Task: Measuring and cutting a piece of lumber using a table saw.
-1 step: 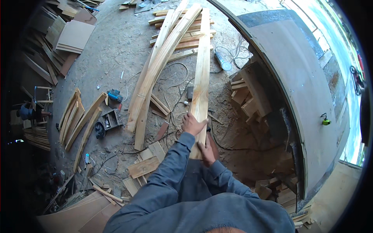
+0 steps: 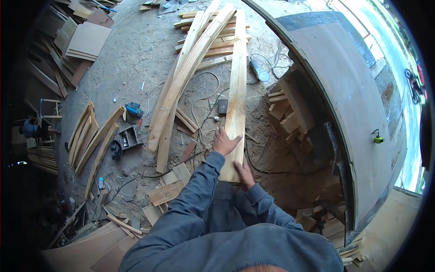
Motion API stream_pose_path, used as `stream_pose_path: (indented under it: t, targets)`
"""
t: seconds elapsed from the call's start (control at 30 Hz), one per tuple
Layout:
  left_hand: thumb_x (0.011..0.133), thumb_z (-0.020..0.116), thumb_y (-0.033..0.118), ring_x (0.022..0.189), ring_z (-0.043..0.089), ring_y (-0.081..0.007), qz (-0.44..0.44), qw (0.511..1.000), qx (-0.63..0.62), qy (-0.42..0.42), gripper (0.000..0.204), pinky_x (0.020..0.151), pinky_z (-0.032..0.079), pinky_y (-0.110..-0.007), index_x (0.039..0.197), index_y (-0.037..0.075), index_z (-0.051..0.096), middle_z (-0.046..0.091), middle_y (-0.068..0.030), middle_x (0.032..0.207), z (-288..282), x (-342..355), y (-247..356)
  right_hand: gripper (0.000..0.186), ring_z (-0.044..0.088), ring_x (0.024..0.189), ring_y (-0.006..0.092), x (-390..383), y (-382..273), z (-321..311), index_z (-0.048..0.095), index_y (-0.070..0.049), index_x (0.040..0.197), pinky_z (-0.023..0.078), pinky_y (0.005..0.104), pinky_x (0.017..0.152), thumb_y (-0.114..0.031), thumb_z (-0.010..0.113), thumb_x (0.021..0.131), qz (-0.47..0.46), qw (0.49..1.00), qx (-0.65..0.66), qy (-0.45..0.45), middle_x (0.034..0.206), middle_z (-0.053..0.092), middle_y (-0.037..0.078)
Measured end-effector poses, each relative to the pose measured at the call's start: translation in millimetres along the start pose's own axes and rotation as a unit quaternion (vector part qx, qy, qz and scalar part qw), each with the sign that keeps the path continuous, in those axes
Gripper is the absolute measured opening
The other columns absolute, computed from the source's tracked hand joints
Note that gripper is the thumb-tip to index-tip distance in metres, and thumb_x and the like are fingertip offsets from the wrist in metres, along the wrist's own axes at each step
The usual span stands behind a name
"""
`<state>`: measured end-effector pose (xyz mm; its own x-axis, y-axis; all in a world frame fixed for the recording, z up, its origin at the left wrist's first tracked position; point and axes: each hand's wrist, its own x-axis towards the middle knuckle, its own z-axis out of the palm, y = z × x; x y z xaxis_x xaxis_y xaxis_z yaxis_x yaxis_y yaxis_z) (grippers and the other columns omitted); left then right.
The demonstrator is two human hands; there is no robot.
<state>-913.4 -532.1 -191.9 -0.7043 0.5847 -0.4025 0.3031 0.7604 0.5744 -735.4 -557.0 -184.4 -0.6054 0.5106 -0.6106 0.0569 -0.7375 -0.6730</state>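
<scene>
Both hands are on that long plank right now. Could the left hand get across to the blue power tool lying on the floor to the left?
Probably not from here. The left hand is gripping the long plank, and the blue power tool lies well off left past the curved planks; nothing blocks it but distance.

Dusty concrete floor (image 2: pixel 131 59) bears curved planks (image 2: pixel 181 86), offcuts (image 2: pixel 165 192), cables (image 2: pixel 204 104) and a planer (image 2: pixel 134 110).

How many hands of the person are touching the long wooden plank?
2. The left hand lies on the long plank near its close end; the right hand grips that end from below, partly hidden by the wood.
</scene>
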Motion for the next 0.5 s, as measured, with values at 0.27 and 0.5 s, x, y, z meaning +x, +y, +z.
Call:
stream_pose_path:
  t: [0.27,0.5]
  targets:
    - [0.099,0.060,0.052,0.075,0.074,-0.0224,-0.186,0.653,-0.634,-0.371,0.055,0.076,0.062,-0.036,0.118,0.001,0.067,0.076,-0.0119,0.096,-41,-133,48,0.064,0.069,0.112,0.0280,-166,-53,-11,0.046,-0.007,0.148,0.056,0.0476,0.099,-0.052,0.052,0.104,0.110,0.945,0.306,-0.027,0.130,0.067,0.013]
    - [0.100,0.051,0.057,0.104,0.071,-0.0317,-0.229,0.537,-0.734,-0.347,0.066,0.098,0.056,-0.046,0.133,0.001,0.061,0.071,-0.0202,0.121,40,-301,10,0.057,0.068,0.112,0.0268,-332,-21,-51,0.044,-0.005,0.150,0.054,0.0405,0.099,-0.041,0.052,0.107,0.169,0.960,0.211,0.075,0.133,0.065,0.014]
